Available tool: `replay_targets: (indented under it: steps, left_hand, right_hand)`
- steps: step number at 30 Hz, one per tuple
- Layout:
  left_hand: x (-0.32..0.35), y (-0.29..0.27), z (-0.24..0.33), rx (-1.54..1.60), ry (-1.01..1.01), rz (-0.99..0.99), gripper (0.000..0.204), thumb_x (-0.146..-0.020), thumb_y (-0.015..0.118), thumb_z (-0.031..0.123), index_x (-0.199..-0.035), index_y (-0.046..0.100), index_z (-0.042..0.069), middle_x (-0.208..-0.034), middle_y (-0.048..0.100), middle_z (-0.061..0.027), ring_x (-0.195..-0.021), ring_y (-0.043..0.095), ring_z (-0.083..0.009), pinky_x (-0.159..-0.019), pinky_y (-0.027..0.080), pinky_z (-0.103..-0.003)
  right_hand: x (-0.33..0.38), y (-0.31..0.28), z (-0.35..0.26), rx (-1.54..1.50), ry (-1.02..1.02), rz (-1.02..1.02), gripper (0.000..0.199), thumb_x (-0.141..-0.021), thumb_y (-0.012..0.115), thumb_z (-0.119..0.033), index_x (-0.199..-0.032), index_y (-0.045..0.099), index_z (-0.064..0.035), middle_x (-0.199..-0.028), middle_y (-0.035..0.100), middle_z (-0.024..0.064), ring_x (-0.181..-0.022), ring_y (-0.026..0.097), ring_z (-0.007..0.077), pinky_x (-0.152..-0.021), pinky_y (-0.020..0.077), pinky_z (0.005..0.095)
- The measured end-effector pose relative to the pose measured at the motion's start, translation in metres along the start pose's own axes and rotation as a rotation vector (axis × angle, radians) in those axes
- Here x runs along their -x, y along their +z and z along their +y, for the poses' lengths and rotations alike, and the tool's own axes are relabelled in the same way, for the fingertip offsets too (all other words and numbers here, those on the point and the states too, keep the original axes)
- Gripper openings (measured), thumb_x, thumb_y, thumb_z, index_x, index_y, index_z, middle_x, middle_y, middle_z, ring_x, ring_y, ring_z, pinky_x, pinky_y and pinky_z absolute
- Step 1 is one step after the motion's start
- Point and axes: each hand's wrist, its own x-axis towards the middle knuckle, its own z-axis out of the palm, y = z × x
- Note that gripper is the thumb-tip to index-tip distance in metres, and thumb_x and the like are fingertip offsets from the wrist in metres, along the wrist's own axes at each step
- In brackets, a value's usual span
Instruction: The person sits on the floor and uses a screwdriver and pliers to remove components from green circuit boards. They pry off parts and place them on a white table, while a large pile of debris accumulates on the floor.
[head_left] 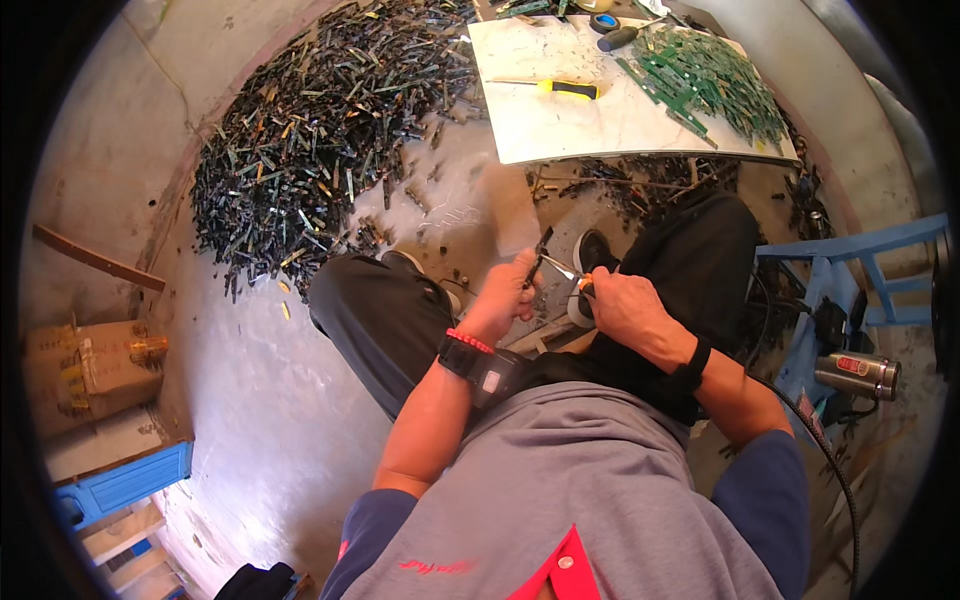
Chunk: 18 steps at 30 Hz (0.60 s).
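Note:
My left hand point(503, 297) is closed around a narrow dark strip point(543, 246), whose upper end sticks out past the fingers. My right hand point(632, 312) grips a screwdriver point(561, 268). Its bright metal shaft points up and left, with the tip at the strip. Only a bit of the orange-yellow handle shows between the fingers; the rest is hidden. Both hands are close together above the floor, between my spread knees.
A large heap of dark strips point(310, 130) covers the floor at far left. The white board point(520, 125) ahead bears green circuit-board strips point(705, 80), a yellow-black screwdriver point(572, 89) and blue tape point(604, 22). At right are a blue stool point(800, 330) and steel flask point(857, 375); at left, a cardboard box point(105, 370).

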Motion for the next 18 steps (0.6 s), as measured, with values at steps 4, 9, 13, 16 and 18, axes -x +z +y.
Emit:
replay_targets:
  steps: [4, 9, 13, 16, 18]
  left_hand:
    - [0.011, -0.01, 0.01, 0.023, 0.024, -0.132, 0.049, -0.096, 0.045, 0.051, -0.074, 0.051, 0.008, -0.049, 0.027, 0.006, -0.04, 0.023, -0.0093, -0.045, 0.029, -0.026]
    - [0.017, -0.008, 0.02, 0.067, 0.094, -0.274, 0.048, -0.096, 0.045, 0.052, -0.073, 0.051, 0.01, -0.049, 0.025, 0.0072, -0.042, 0.022, -0.0082, -0.045, 0.026, -0.026]
    - [0.011, -0.012, 0.013, 0.002, -0.001, -0.184, 0.049, -0.095, 0.047, 0.053, -0.074, 0.052, 0.009, -0.049, 0.028, 0.0061, -0.041, 0.024, -0.0086, -0.044, 0.028, -0.026]
    - [0.006, -0.006, 0.001, -0.072, -0.053, -0.027, 0.049, -0.095, 0.047, 0.052, -0.075, 0.051, 0.008, -0.049, 0.028, 0.0062, -0.04, 0.023, -0.0082, -0.044, 0.027, -0.026]
    - [0.003, -0.002, 0.0, -0.045, -0.014, 0.011, 0.048, -0.095, 0.046, 0.052, -0.075, 0.05, 0.008, -0.048, 0.025, 0.0076, -0.039, 0.017, -0.0071, -0.044, 0.025, -0.025]
  right_hand:
    - [0.001, -0.014, -0.004, -0.949, 0.141, -0.413, 0.026, -0.091, 0.054, -0.027, -0.089, 0.054, -0.0019, -0.066, 0.058, 0.0146, -0.058, 0.059, 0.0273, -0.053, 0.0482, 0.0405]
    - [0.016, -0.017, -0.023, -2.069, 0.4, -0.826, 0.029, -0.095, 0.053, -0.033, -0.096, 0.055, -0.0048, -0.074, 0.056, 0.0103, -0.056, 0.055, 0.0211, -0.049, 0.0461, 0.0329]
    - [0.007, -0.006, -0.014, -0.687, 0.099, -0.224, 0.024, -0.091, 0.055, -0.025, -0.09, 0.053, -0.0013, -0.07, 0.062, 0.0138, -0.06, 0.062, 0.0297, -0.053, 0.0493, 0.0418]
    - [0.007, 0.002, -0.011, 0.009, 0.024, 0.024, 0.018, -0.085, 0.055, -0.018, -0.084, 0.051, 0.0004, -0.074, 0.062, 0.022, -0.065, 0.063, 0.0381, -0.059, 0.0501, 0.0464]
    - [0.005, 0.001, -0.012, 0.106, 0.003, 0.102, 0.018, -0.086, 0.054, -0.017, -0.085, 0.052, 0.0007, -0.073, 0.062, 0.0215, -0.065, 0.062, 0.038, -0.059, 0.05, 0.0469]
